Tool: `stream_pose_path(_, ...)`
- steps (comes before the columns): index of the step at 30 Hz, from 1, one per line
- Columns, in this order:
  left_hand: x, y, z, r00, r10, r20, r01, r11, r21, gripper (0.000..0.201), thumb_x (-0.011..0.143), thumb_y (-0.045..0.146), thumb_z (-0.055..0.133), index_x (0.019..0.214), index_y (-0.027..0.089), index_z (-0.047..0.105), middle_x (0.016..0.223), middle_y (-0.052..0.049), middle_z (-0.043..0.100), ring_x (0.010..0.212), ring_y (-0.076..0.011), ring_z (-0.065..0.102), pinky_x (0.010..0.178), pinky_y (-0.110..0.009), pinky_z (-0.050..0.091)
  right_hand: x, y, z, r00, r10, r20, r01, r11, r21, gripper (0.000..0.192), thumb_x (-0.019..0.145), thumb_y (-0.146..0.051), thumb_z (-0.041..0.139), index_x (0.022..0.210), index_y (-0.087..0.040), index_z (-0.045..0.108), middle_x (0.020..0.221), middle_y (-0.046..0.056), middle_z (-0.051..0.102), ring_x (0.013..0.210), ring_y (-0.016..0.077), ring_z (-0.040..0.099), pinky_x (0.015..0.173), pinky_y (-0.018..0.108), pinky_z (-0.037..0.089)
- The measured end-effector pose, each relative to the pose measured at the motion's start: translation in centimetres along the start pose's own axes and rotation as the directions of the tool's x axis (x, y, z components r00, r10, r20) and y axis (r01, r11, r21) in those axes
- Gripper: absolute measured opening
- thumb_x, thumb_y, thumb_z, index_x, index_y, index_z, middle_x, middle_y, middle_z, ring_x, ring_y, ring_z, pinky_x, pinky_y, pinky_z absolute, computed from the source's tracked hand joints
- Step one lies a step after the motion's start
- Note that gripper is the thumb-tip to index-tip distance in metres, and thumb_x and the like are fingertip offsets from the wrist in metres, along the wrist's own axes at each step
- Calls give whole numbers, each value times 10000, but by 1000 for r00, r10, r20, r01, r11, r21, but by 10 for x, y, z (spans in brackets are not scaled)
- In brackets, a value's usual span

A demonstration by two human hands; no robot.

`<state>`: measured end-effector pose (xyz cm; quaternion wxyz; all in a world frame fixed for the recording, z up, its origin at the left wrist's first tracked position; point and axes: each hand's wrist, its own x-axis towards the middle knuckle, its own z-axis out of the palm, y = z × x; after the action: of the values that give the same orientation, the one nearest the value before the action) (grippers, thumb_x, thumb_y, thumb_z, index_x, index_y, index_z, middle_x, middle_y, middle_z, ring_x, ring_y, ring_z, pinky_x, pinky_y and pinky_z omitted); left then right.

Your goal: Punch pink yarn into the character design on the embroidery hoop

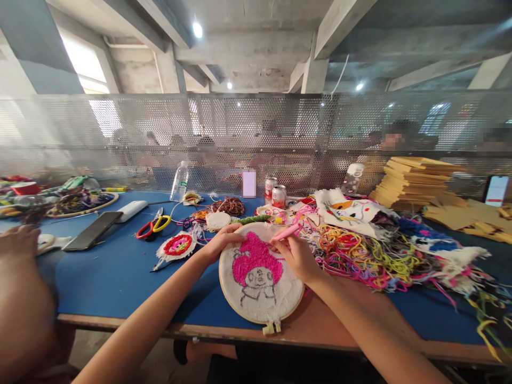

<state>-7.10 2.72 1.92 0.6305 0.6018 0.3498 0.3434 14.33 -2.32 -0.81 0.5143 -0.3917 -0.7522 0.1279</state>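
A round embroidery hoop (288,298) with white cloth stretched in it leans at the table's front edge. Bright pink yarn loops (256,256) fill the hood of a drawn cartoon figure; its face and body are bare black outlines. My left hand (224,240) grips the hoop's upper left rim, fingers closed round it. In my right hand (295,255) is a pink punch needle pen (287,231), held over the upper right of the cloth. Its tip is hidden by my fingers. The hoop's screw clamp (272,327) points toward me.
Tangled colourful yarn (344,250) heaps to the right, beside stacked tan envelopes (416,181). Scissors (154,225), a phone (94,230) and a round red patch (178,245) lie left. Two cans (279,197) and a bottle (180,181) stand behind. Another person's arm (24,298) is at far left.
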Motion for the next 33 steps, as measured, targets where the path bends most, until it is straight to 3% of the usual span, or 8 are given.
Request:
stream_pose_path(6,-1,1,1,1000,-15,-18,15,1000,-20,230,603,201,643,808,147,553,639,2,585,485,-117,527,456,-212,365,-1,-1,-1,1000,16,3,-15,998,-61,141,882,-333,473,832,-211,521,700,31,676,601,174,660,564,271,511)
stream_pose_path(12,0,-2,0,1000,6,-11,-6,1000,-12,214,609,190,635,802,149,552,631,11,575,474,-106,504,448,-210,341,0,-3,2,996,-79,39,85,982,-171,101,871,-291,503,813,-214,535,763,18,658,625,142,633,597,255,483)
stream_pose_path(18,2,-3,1,1000,20,15,-20,1000,14,171,615,203,627,740,147,525,582,28,538,448,-90,472,432,-196,315,0,-4,8,984,-70,161,126,920,-372,150,854,-254,537,714,-212,569,754,-4,645,629,140,612,566,243,434)
stream_pose_path(24,1,-1,1,1000,-21,-19,22,1000,17,206,612,203,635,785,144,538,591,23,553,446,-93,483,430,-197,321,-1,-3,4,994,-23,105,49,968,-245,76,875,-227,485,845,-209,552,800,13,650,678,158,629,626,262,463)
stream_pose_path(33,1,3,-1,999,-37,-32,37,999,0,243,600,206,643,815,140,550,610,8,582,456,-117,520,435,-213,334,1,-4,-3,996,12,83,-5,997,-78,110,889,-254,428,838,-206,513,794,28,620,670,155,626,627,266,490)
